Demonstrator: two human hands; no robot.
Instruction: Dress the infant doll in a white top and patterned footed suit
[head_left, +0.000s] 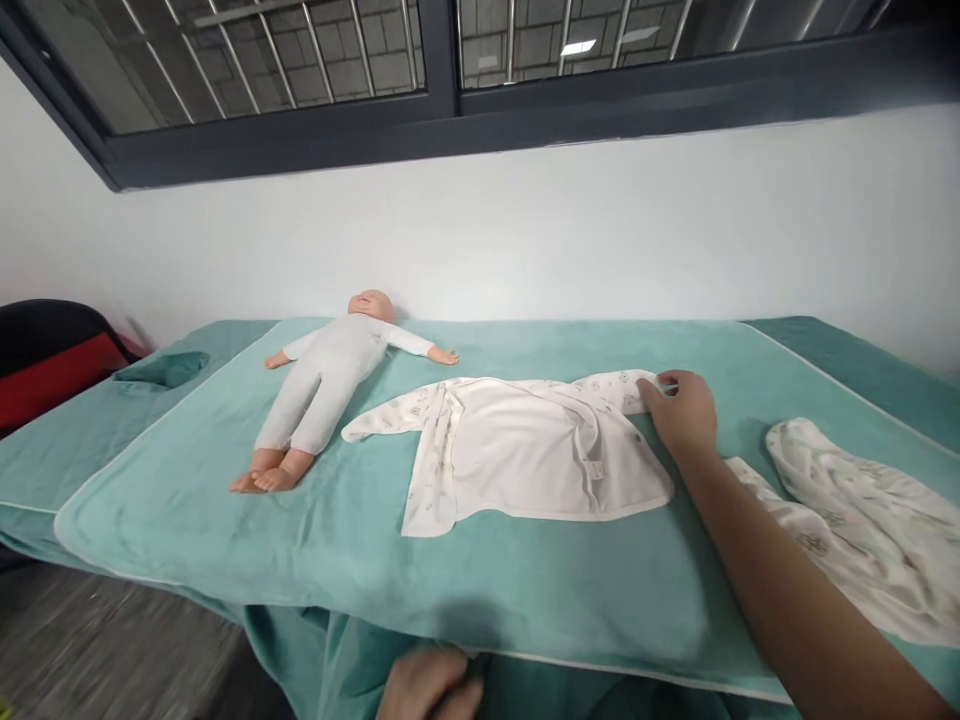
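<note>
A white baby garment [525,450] lies spread open on the teal padded mat [225,500], its sleeves stretched to both sides. My right hand [679,410] rests on the garment's right sleeve, fingers curled and pinching the cuff. A baby doll [326,380] in a pale grey suit lies on its back to the left of the garment, arms out. My left hand [427,685] is at the near edge of the table, low in view and blurred, against the teal cloth hanging there; its fingers are not clear.
A second white patterned cloth [847,510] lies crumpled at the right of the mat. A small folded teal cloth [161,368] sits at the far left. A black and red seat [52,360] stands beyond the table's left end. A white wall runs behind.
</note>
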